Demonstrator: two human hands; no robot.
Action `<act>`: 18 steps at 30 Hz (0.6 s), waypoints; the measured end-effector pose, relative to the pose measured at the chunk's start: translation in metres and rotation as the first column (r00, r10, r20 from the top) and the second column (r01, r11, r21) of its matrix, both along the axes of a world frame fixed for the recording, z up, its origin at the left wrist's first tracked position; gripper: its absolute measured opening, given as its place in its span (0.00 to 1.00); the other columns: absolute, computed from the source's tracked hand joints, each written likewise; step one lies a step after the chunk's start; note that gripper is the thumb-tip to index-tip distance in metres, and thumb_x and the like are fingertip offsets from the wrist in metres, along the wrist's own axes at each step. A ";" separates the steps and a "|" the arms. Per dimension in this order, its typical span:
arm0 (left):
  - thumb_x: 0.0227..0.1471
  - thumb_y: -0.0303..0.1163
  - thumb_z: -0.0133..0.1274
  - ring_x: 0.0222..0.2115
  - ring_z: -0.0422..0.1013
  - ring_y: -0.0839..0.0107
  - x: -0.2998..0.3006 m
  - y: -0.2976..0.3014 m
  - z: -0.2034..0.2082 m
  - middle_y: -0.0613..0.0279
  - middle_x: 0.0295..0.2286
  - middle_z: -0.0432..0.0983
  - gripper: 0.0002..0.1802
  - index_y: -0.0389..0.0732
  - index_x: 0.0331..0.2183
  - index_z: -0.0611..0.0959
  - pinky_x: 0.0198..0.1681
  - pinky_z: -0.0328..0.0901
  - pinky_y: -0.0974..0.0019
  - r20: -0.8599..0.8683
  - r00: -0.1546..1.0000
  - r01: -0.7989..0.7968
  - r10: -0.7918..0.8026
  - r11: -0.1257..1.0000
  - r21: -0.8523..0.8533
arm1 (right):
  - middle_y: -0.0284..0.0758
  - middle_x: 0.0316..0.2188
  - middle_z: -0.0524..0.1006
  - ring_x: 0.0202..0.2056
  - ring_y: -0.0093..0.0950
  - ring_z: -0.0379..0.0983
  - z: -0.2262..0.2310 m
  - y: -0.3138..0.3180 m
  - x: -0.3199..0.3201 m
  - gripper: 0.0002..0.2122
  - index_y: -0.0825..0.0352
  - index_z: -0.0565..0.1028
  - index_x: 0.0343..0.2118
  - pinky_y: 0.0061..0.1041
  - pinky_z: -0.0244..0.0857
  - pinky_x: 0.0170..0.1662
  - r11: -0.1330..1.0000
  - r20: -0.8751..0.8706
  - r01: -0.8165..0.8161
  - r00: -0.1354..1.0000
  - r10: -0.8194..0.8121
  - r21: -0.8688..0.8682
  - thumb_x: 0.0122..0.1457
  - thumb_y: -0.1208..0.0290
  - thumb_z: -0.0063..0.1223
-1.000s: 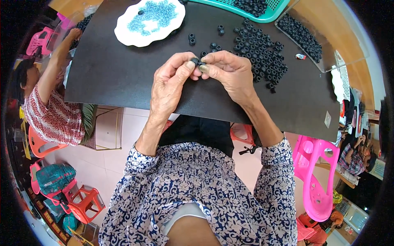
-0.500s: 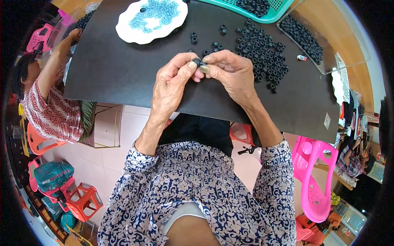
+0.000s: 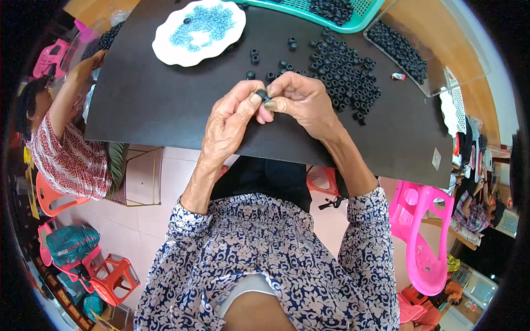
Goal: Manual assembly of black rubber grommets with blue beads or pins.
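Over the near part of the dark table (image 3: 138, 105), my left hand (image 3: 227, 118) pinches a small round black part (image 3: 261, 95) between thumb and fingers. My right hand (image 3: 306, 107) meets it from the other side, its thumb and fingertips closed on the same part. Whether a second small piece sits between the fingertips cannot be made out. Just beyond my hands lies a loose pile of black parts with holes (image 3: 345, 69), several strays to its left. A white scalloped plate (image 3: 164, 47) farther left holds small clear bluish pieces (image 3: 212, 21) and one black part.
A green basket (image 3: 359, 25) with black parts stands at the far edge. Right of it is a clear tray (image 3: 430, 88) of black parts. Another person (image 3: 72, 149) sits at the left, reaching into a container. A pink chair (image 3: 425, 243) stands at the right.
Both hands have drawn slightly nearer to me, still pinching the black part. My right fingertips have shifted around it. The whole view has moved a little.
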State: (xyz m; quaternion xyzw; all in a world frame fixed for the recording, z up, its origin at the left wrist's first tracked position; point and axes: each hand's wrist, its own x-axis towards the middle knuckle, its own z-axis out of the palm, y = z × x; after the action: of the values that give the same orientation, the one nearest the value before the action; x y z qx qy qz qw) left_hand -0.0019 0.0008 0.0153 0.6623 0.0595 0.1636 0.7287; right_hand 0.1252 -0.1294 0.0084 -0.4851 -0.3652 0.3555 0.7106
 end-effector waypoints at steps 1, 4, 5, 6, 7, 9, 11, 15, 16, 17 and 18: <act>0.62 0.32 0.43 0.27 0.69 0.78 -0.001 -0.001 0.001 0.64 0.24 0.74 0.13 0.32 0.40 0.75 0.34 0.65 0.74 -0.014 1.000 -0.001 0.001 1.000 0.025 | 0.36 0.25 0.76 0.28 0.23 0.75 0.000 -0.001 0.000 0.05 0.73 0.72 0.33 0.19 0.70 0.35 0.999 -0.036 -0.037 0.999 0.037 -0.008 0.55 0.82 0.56; 0.62 0.32 0.43 0.27 0.70 0.78 -0.002 -0.002 0.004 0.64 0.23 0.74 0.12 0.32 0.40 0.75 0.34 0.65 0.74 0.009 1.000 0.004 -0.005 0.994 0.108 | 0.33 0.27 0.75 0.31 0.21 0.73 0.006 -0.006 0.004 0.06 0.70 0.71 0.32 0.19 0.68 0.37 0.994 -0.068 -0.093 0.994 0.089 -0.057 0.54 0.80 0.58; 0.62 0.32 0.43 0.27 0.70 0.78 0.000 -0.003 0.003 0.64 0.23 0.74 0.12 0.32 0.40 0.75 0.34 0.65 0.74 0.009 1.000 0.009 -0.011 0.994 0.110 | 0.31 0.30 0.74 0.33 0.20 0.72 0.009 -0.008 0.005 0.07 0.68 0.70 0.32 0.20 0.67 0.38 0.988 -0.065 -0.119 0.991 0.113 -0.101 0.53 0.79 0.59; 0.62 0.31 0.43 0.27 0.70 0.78 0.001 -0.003 0.001 0.65 0.23 0.74 0.12 0.33 0.40 0.75 0.34 0.65 0.74 0.049 0.999 0.005 -0.011 0.991 0.134 | 0.31 0.30 0.74 0.33 0.20 0.72 0.008 -0.008 0.007 0.07 0.68 0.70 0.32 0.20 0.67 0.38 0.988 -0.066 -0.114 0.992 0.108 -0.099 0.53 0.79 0.59; 0.61 0.31 0.43 0.27 0.70 0.78 0.002 -0.004 -0.001 0.65 0.23 0.73 0.12 0.33 0.40 0.75 0.34 0.65 0.73 0.085 0.996 0.000 -0.014 0.988 0.156 | 0.30 0.30 0.74 0.33 0.19 0.72 0.005 -0.008 0.008 0.08 0.68 0.70 0.31 0.19 0.67 0.38 0.990 -0.087 -0.119 0.990 0.112 -0.075 0.53 0.79 0.60; 0.61 0.30 0.44 0.26 0.69 0.78 0.003 -0.005 0.000 0.65 0.22 0.73 0.11 0.33 0.40 0.75 0.34 0.65 0.73 0.086 0.996 0.014 -0.030 0.984 0.178 | 0.29 0.30 0.74 0.33 0.18 0.71 0.004 -0.009 0.009 0.08 0.67 0.69 0.30 0.18 0.67 0.38 0.992 -0.112 -0.118 0.987 0.112 -0.049 0.52 0.78 0.60; 0.61 0.30 0.44 0.26 0.69 0.78 0.003 -0.003 0.000 0.65 0.22 0.73 0.11 0.34 0.40 0.76 0.34 0.65 0.73 0.084 0.995 0.027 -0.045 0.979 0.200 | 0.29 0.30 0.74 0.33 0.18 0.71 0.008 -0.009 0.011 0.09 0.66 0.69 0.29 0.18 0.67 0.38 0.986 -0.141 -0.158 0.979 0.150 -0.050 0.52 0.78 0.61; 0.60 0.28 0.44 0.26 0.69 0.78 0.005 -0.001 -0.003 0.65 0.21 0.73 0.10 0.34 0.40 0.76 0.34 0.65 0.73 0.078 0.997 0.007 -0.025 0.974 0.225 | 0.29 0.30 0.74 0.33 0.18 0.71 0.001 -0.005 0.013 0.09 0.66 0.69 0.29 0.18 0.67 0.38 0.987 -0.145 -0.163 0.977 0.159 -0.016 0.52 0.78 0.61; 0.60 0.28 0.44 0.25 0.69 0.77 0.005 -0.002 -0.004 0.65 0.21 0.72 0.10 0.34 0.40 0.76 0.34 0.65 0.73 0.077 0.997 -0.006 -0.011 0.977 0.214 | 0.30 0.30 0.74 0.32 0.19 0.71 0.002 -0.005 0.012 0.09 0.66 0.69 0.29 0.18 0.67 0.38 0.988 -0.140 -0.151 0.979 0.146 -0.023 0.52 0.78 0.61; 0.60 0.28 0.44 0.25 0.69 0.77 0.005 -0.003 -0.004 0.65 0.21 0.72 0.10 0.34 0.40 0.76 0.34 0.65 0.73 0.073 0.997 -0.007 -0.009 0.976 0.218 | 0.30 0.30 0.74 0.32 0.19 0.72 0.003 -0.004 0.010 0.09 0.66 0.69 0.29 0.18 0.67 0.38 0.990 -0.135 -0.140 0.982 0.135 -0.030 0.51 0.78 0.62; 0.60 0.28 0.44 0.25 0.69 0.77 0.005 -0.005 -0.003 0.65 0.21 0.72 0.10 0.34 0.41 0.76 0.34 0.65 0.73 0.056 0.998 -0.016 0.004 0.977 0.214 | 0.30 0.30 0.74 0.32 0.19 0.72 0.004 -0.003 0.010 0.09 0.66 0.69 0.29 0.18 0.67 0.38 0.989 -0.136 -0.143 0.981 0.138 -0.025 0.51 0.78 0.62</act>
State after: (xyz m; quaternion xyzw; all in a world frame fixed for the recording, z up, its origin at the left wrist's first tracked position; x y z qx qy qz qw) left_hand 0.0034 -0.0040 0.0123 0.7319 0.0247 0.1912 0.6536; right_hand 0.1352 -0.1328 0.0120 -0.4453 -0.3437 0.4428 0.6982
